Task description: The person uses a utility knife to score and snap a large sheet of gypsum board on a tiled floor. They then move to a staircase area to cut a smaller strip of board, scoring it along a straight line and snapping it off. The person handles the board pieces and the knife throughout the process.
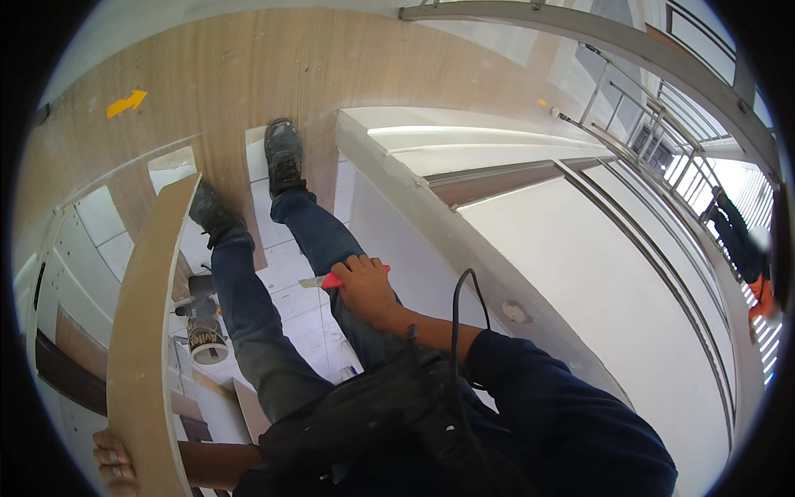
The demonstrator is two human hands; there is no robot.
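Note:
My left hand [115, 465], at the lower left, grips the edge of a long tan wood-based board [140, 310]. The board stands tilted beside my left leg, and its far end reaches my left shoe [211, 208]. In my right hand [363, 289], above my right thigh, is a red-handled bladed tool [332, 281]. Its short pale flat tip points left, and the fist covers most of the handle. Just right of that hand, a black cable [458, 310] loops up.
A paint bucket [208, 348] and what looks like a cordless drill [202, 292] are by my left leg. White tiles [292, 273] show between wood-grain strips. A white wall edge [435, 205] runs along my right. Metal railings [671, 136] and a person in orange [759, 298] are farther right.

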